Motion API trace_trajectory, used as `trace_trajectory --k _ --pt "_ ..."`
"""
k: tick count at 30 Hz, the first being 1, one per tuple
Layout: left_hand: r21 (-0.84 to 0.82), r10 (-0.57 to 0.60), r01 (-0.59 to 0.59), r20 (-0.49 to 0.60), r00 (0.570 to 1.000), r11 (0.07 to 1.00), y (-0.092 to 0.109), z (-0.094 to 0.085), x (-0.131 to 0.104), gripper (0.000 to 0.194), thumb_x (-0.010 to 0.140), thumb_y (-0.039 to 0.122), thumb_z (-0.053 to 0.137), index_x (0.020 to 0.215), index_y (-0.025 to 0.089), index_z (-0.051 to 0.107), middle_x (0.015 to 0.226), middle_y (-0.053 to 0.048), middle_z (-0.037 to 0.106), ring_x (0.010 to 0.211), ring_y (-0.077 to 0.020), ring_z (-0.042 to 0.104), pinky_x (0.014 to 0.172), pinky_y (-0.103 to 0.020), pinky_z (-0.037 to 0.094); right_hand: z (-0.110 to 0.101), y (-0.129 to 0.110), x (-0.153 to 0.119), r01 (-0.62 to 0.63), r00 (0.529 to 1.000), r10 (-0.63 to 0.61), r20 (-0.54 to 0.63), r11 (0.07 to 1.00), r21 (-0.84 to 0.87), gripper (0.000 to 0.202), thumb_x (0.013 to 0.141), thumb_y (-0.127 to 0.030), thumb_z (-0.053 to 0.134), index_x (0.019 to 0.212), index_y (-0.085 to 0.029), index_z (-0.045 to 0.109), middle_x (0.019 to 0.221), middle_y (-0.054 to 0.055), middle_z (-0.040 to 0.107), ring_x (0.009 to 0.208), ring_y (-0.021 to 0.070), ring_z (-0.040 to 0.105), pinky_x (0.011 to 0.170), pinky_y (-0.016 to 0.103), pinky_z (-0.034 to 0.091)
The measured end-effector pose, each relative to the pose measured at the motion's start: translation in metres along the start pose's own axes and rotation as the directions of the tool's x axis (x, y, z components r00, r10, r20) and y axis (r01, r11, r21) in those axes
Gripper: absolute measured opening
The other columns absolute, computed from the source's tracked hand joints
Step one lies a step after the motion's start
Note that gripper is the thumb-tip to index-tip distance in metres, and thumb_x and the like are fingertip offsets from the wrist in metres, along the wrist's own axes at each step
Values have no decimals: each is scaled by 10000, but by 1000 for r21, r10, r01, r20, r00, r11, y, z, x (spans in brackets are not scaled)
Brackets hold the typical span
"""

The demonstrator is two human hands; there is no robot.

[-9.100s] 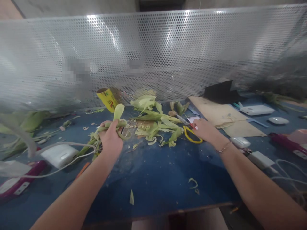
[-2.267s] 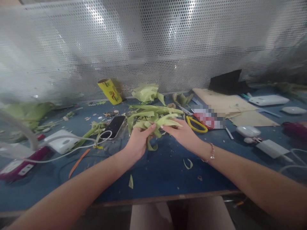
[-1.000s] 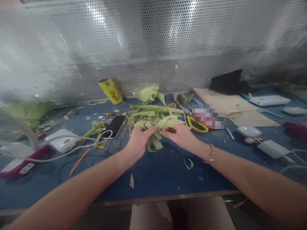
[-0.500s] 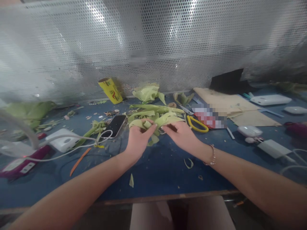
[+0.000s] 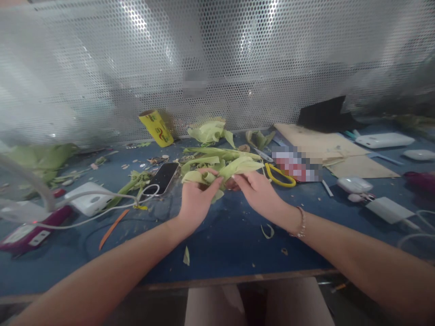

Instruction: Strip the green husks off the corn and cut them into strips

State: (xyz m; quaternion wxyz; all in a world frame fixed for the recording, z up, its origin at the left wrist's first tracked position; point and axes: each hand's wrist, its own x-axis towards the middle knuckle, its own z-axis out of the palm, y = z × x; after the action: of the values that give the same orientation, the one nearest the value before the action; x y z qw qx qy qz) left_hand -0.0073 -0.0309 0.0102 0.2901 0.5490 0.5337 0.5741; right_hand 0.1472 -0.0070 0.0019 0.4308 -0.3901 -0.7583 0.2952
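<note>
Both hands meet over the middle of the table around a pale green leafy piece point(image 5: 239, 167), thin and soft like a leaf or crepe paper; I cannot tell which. My left hand point(image 5: 199, 197) pinches its left part between thumb and fingers. On the other side my right hand point(image 5: 256, 190) grips the right part, its thumb near the left thumb. Longer green strips point(image 5: 217, 154) lie just behind the fingers. Farther back rests a crumpled pale green bunch point(image 5: 209, 132). The fingertips are partly hidden by the green folds.
Left of my hands lie a phone point(image 5: 163, 178), a white charger point(image 5: 89, 199) with cables and a purple power strip point(image 5: 37, 231). Yellow-handled scissors point(image 5: 280, 181) are close on the right. A yellow tube point(image 5: 157, 129) leans by the perforated metal panel point(image 5: 224, 54); brown card point(image 5: 316, 145) lies right.
The fingers of my right hand have shifted slightly on the green leafy piece, and its right fold sits a little higher. The hands stay in nearly the same place.
</note>
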Motion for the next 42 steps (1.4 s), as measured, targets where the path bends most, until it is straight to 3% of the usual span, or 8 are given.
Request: trace_trajectory --k 4,8,15,21,27,32,38,42 --pt "-91 -26 27 11 1000 995 0 0 1 192 653 284 725 790 189 629 569 41 561 486 -83 488 450 -197 391 -5 -1 0 180 983 -180 17 962 -204 306 926 -235 370 776 -202 634 807 44 702 801 193 657 768 341 491" --pt "-272 -48 60 52 998 960 -8 2 4 211 650 302 744 791 179 644 666 15 614 604 -103 561 556 -213 461 -6 -1 1 292 955 -293 50 891 -348 275 914 -202 380 778 -199 620 877 59 685 874 206 622 814 353 469" --pt "-416 -116 163 137 984 895 -12 7 5 188 637 259 760 753 165 646 716 6 640 691 -105 589 665 -223 489 1 8 4 328 942 -332 54 868 -372 165 891 -214 460 886 -185 622 967 80 660 937 212 579 854 358 440" --pt "-399 -113 176 177 978 900 -15 6 2 222 617 251 770 763 166 626 699 7 628 677 -118 590 653 -242 486 3 11 2 347 934 -347 86 821 -453 167 873 -153 447 830 -175 607 845 73 655 848 206 588 807 341 456" --pt "-389 -96 153 161 982 908 -14 7 1 223 603 227 774 739 168 607 702 8 632 675 -119 598 646 -243 484 -2 10 -1 443 896 -376 236 738 -509 266 829 -4 407 848 -184 603 949 102 662 965 226 592 909 386 426" --pt "-368 -133 190 174 976 910 -10 7 0 216 600 227 773 721 158 608 688 11 627 646 -110 585 618 -232 474 -2 15 1 470 882 -392 262 697 -541 255 841 -41 419 866 -185 627 953 102 669 947 223 592 912 388 425" --pt "-380 -158 228 207 966 896 -9 8 1 217 610 231 764 706 148 588 633 18 580 601 -103 555 565 -223 456 2 15 7 420 897 -428 110 747 -515 194 850 -139 464 750 -177 626 803 67 669 853 212 594 840 344 448" --pt "-411 -180 263 229 957 873 -9 9 1 217 621 244 760 690 146 579 625 12 578 592 -102 557 562 -222 463 1 10 7 365 921 -386 44 820 -441 138 823 -145 506 775 -189 628 840 53 667 871 206 584 837 336 443"
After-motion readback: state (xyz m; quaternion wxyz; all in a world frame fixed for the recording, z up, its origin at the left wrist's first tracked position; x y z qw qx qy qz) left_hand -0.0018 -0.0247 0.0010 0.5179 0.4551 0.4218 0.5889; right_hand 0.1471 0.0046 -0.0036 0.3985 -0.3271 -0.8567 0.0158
